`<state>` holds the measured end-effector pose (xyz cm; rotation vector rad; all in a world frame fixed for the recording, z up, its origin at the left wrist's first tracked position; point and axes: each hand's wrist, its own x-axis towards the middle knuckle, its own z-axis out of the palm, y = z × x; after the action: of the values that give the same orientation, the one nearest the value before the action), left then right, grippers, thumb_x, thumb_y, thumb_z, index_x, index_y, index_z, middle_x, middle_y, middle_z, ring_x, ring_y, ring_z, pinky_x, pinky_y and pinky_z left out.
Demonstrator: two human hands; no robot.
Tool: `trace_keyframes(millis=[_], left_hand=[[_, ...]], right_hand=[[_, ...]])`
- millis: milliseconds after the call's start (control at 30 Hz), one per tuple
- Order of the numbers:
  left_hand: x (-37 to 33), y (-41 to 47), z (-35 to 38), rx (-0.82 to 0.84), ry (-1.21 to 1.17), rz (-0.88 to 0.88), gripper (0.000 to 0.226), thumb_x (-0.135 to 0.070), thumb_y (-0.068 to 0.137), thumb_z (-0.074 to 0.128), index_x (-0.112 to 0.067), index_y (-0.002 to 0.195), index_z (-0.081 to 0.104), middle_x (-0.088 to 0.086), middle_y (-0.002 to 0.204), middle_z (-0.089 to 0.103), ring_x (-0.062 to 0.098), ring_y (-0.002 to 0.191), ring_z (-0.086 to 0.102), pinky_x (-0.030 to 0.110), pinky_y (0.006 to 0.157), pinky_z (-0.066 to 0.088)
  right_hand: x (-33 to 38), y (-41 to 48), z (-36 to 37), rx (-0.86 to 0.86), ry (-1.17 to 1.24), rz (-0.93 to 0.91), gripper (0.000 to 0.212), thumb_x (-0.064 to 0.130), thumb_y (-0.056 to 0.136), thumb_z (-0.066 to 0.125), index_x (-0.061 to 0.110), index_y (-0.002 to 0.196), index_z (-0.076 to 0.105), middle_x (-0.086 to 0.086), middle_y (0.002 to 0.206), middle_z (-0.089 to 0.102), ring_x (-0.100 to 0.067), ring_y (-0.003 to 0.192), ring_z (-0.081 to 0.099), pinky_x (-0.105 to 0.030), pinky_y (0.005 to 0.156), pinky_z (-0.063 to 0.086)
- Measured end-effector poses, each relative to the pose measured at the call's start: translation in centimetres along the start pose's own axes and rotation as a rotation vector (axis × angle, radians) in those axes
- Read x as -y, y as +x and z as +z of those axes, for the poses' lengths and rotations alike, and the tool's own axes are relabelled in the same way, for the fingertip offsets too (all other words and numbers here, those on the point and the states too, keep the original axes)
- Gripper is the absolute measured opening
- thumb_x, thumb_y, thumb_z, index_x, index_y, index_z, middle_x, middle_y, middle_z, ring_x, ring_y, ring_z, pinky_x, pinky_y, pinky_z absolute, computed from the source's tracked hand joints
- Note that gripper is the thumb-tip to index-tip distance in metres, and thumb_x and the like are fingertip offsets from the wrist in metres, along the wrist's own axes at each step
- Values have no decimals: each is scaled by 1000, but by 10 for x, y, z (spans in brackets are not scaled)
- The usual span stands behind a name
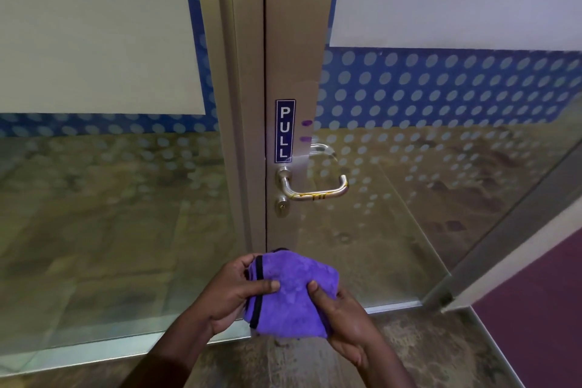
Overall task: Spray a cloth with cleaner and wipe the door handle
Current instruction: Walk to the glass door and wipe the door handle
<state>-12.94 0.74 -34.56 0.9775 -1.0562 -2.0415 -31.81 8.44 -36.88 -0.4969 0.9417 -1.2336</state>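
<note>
A purple cloth (pixel 293 293) with a black edge strip is bunched between both hands, low in the middle of the view. My left hand (pixel 230 296) grips its left side, thumb on top. My right hand (pixel 343 321) holds its right side from below, thumb pressed on the fabric. Above the cloth, well apart from it, a silver lever door handle (pixel 318 194) sticks out from the metal door frame, with yellowish marks on its bar. A keyhole cylinder (pixel 282 206) sits under the handle's base. No spray bottle is in view.
A blue PULL sign (pixel 285 131) is stuck above the handle. Glass panels (pixel 409 198) with blue dotted film stand left and right of the metal frame (pixel 248 104). Another glass door edge (pixel 504 236) angles in at the right. Speckled floor lies below.
</note>
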Motion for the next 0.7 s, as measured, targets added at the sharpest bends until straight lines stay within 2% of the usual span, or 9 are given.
trace_keyframes(millis=[67, 100, 167, 267, 333, 433, 533, 633, 700], left_hand=[[0, 2, 6, -8, -4, 7, 87, -12, 32, 99, 5, 110, 63, 27, 108, 68, 31, 92, 69, 36, 73, 58], [0, 3, 9, -16, -2, 13, 86, -13, 32, 99, 4, 109, 64, 27, 107, 68, 31, 92, 69, 36, 73, 57], [0, 5, 14, -43, 1, 34, 82, -14, 32, 99, 2, 105, 66, 26, 105, 69, 30, 91, 69, 36, 72, 57], [-4, 8, 21, -84, 28, 71, 57, -4, 46, 91, -2, 99, 71, 23, 101, 71, 27, 87, 70, 35, 71, 58], [-7, 9, 24, -114, 50, 101, 48, 4, 57, 85, 0, 102, 70, 23, 102, 71, 26, 86, 70, 35, 73, 58], [-10, 10, 31, -153, 40, 130, 44, -1, 59, 77, 1, 103, 68, 18, 97, 73, 24, 82, 71, 35, 75, 59], [-16, 9, 37, -186, 88, 163, 51, -9, 57, 79, 3, 105, 67, 19, 100, 73, 26, 87, 69, 37, 79, 58], [-22, 9, 40, -185, 136, 180, 57, -18, 57, 82, 1, 109, 67, 20, 106, 71, 29, 96, 67, 43, 88, 55], [-23, 8, 41, -166, 164, 189, 53, -19, 62, 81, -1, 109, 68, 18, 106, 72, 29, 97, 68, 41, 88, 54]], right_hand=[[2, 1, -3, -30, -27, -38, 77, 32, 59, 91, -4, 120, 63, -25, 116, 69, -36, 104, 68, -45, 85, 58], [3, 2, -4, -51, -41, -60, 88, 38, 49, 95, -4, 119, 63, -25, 115, 69, -35, 103, 69, -45, 85, 58], [8, 2, -4, -78, -56, -105, 98, 43, 42, 97, -5, 120, 61, -25, 114, 70, -36, 103, 69, -43, 84, 58], [17, -1, -4, -53, -47, -157, 98, 44, 46, 95, -3, 124, 58, -22, 116, 70, -34, 106, 67, -41, 85, 58], [23, -4, -2, 19, -38, -169, 96, 39, 51, 95, -1, 128, 55, -21, 120, 68, -31, 107, 67, -37, 84, 58], [30, -10, 0, 105, -20, -134, 103, 26, 45, 98, 5, 133, 49, -18, 124, 67, -28, 110, 65, -38, 80, 57], [32, -15, 2, 129, 16, -113, 113, 26, 39, 99, 7, 136, 46, -12, 123, 68, -26, 110, 65, -39, 74, 59], [30, -16, 4, 172, 68, -131, 109, 24, 38, 99, 9, 132, 46, -9, 121, 70, -24, 111, 66, -39, 78, 59], [28, -12, 8, 151, 22, -171, 102, 21, 41, 99, 8, 130, 51, -12, 122, 69, -26, 112, 65, -38, 83, 57]])
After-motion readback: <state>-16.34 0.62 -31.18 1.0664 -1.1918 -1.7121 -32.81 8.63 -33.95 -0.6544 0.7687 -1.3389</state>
